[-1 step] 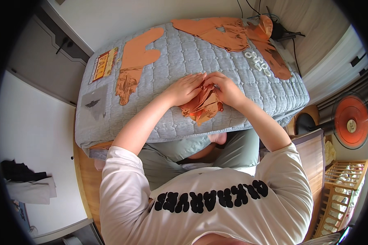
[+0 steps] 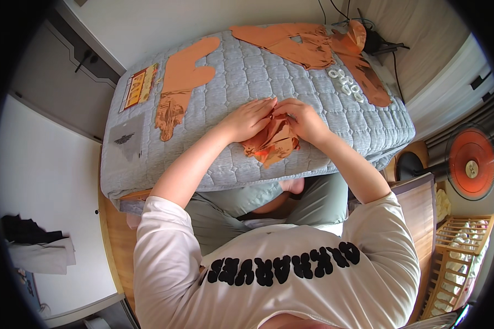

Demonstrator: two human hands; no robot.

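Between my hands is a crumpled, shiny copper-coloured foil balloon (image 2: 271,143), flat and folded on the grey quilted mattress (image 2: 241,167). My left hand (image 2: 252,118) presses on its upper left side, fingers together. My right hand (image 2: 302,118) has bent fingers gripping its upper right part. Both sets of fingertips meet at the top of the foil, and what they pinch there is hidden. Beyond my left hand lies a flat copper foil balloon (image 2: 184,71) with rounded lobes. Another foil balloon (image 2: 285,41) is spread along the far edge.
A third copper foil strip (image 2: 368,79) lies at the far right, beside several small white rings (image 2: 346,81). At left are a yellow-and-red printed packet (image 2: 141,88) and a clear plastic sleeve (image 2: 125,140). A red fan (image 2: 471,164) stands right of the mattress, near dark cables (image 2: 376,41).
The creases of the foil balloon in my hands have shifted slightly. My hands stay in nearly the same place.
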